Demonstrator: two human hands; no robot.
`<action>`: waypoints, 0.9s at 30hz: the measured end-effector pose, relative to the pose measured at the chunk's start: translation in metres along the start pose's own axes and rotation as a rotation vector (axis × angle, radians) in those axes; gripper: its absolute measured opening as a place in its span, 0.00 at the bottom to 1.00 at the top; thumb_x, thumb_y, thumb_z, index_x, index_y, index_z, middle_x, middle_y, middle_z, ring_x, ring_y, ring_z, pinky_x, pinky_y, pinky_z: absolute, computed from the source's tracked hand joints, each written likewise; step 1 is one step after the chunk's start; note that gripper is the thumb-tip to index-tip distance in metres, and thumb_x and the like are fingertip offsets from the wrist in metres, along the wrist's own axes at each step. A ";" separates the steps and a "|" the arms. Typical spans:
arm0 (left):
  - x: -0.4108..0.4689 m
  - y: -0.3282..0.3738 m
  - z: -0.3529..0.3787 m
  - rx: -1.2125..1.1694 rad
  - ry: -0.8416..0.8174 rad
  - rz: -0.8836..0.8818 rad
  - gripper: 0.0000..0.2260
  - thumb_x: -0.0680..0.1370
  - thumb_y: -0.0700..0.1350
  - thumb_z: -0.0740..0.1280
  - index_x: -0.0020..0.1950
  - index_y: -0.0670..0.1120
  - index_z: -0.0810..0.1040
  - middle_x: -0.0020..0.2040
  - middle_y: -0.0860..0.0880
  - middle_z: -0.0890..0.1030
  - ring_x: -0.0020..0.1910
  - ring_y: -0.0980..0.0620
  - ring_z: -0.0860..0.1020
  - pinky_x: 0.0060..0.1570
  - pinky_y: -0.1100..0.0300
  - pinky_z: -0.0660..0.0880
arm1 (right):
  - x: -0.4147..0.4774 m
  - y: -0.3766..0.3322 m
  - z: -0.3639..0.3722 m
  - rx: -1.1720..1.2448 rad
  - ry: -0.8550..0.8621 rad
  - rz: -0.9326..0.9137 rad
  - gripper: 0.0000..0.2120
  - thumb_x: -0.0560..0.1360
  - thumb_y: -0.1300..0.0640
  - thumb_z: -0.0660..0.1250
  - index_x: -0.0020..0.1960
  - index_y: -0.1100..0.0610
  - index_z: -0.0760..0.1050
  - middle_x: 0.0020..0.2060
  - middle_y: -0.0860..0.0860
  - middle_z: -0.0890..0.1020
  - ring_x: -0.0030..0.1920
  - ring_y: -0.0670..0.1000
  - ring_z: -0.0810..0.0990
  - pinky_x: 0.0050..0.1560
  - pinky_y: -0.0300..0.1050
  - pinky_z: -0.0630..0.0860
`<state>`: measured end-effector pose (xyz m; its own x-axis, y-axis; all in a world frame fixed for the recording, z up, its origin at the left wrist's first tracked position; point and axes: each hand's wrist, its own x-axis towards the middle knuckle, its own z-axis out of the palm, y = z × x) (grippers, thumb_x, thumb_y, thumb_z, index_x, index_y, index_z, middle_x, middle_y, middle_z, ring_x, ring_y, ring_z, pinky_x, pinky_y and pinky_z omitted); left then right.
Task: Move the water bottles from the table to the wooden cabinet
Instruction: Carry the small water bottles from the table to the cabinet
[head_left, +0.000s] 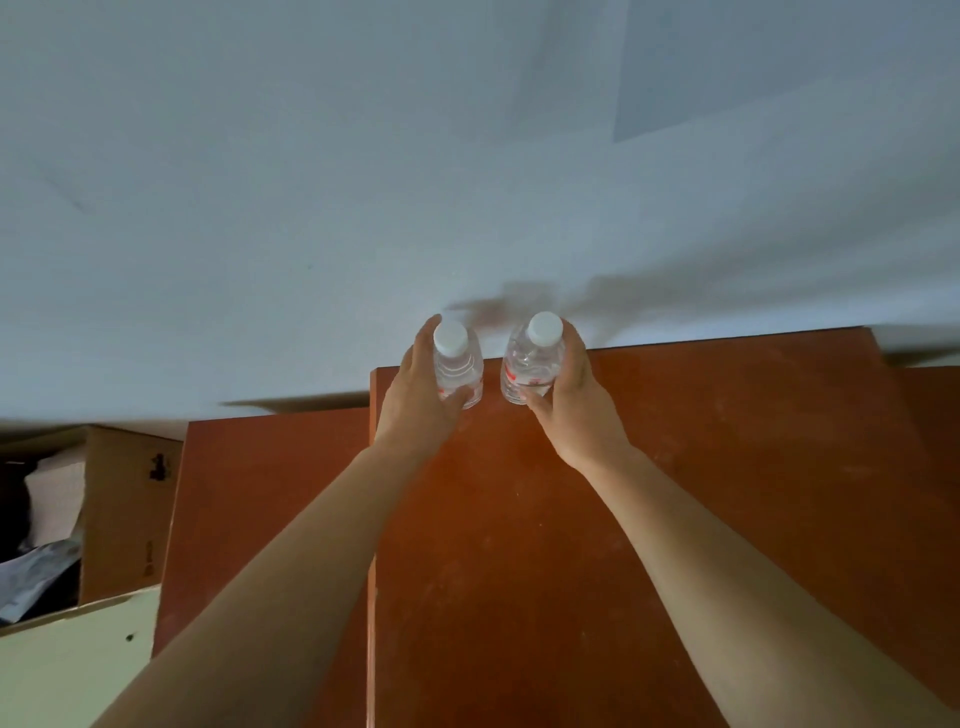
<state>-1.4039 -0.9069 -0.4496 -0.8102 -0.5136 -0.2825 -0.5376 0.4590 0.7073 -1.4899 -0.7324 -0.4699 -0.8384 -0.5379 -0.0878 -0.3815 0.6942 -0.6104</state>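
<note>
While both arms are reaching to 12 o'clock, left hand (415, 400) gripping left bottle (458, 366), right hand (574, 400) gripping right bottle (532, 364), at far edge of wooden cabinet (727, 467); placing step; next: lowering upright, releasing

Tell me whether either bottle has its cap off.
No: the left bottle and the right bottle each show a white cap, held upright in the left hand and right hand.
</note>
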 end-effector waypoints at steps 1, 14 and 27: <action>-0.010 -0.002 0.000 0.044 0.002 0.003 0.42 0.77 0.47 0.74 0.80 0.59 0.48 0.79 0.48 0.64 0.73 0.43 0.68 0.67 0.43 0.70 | -0.012 0.002 -0.001 -0.055 0.005 -0.008 0.45 0.77 0.50 0.71 0.81 0.55 0.44 0.77 0.58 0.64 0.58 0.58 0.83 0.49 0.45 0.81; -0.149 -0.032 -0.039 0.796 0.045 -0.067 0.31 0.82 0.64 0.40 0.82 0.53 0.45 0.83 0.42 0.44 0.81 0.38 0.46 0.76 0.34 0.53 | -0.103 -0.016 -0.025 -0.390 -0.115 -0.076 0.34 0.81 0.30 0.41 0.82 0.44 0.40 0.82 0.57 0.44 0.81 0.62 0.50 0.78 0.64 0.54; -0.431 -0.027 -0.156 0.641 0.658 -0.675 0.32 0.81 0.65 0.42 0.82 0.52 0.55 0.83 0.44 0.51 0.81 0.39 0.51 0.75 0.32 0.54 | -0.194 -0.235 -0.009 -0.277 -0.291 -0.820 0.35 0.81 0.30 0.41 0.82 0.45 0.44 0.82 0.58 0.46 0.81 0.63 0.49 0.78 0.65 0.48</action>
<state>-1.0032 -0.8112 -0.2456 -0.1321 -0.9901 0.0484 -0.9907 0.1334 0.0251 -1.2412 -0.7873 -0.3021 -0.1460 -0.9866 0.0724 -0.9258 0.1104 -0.3616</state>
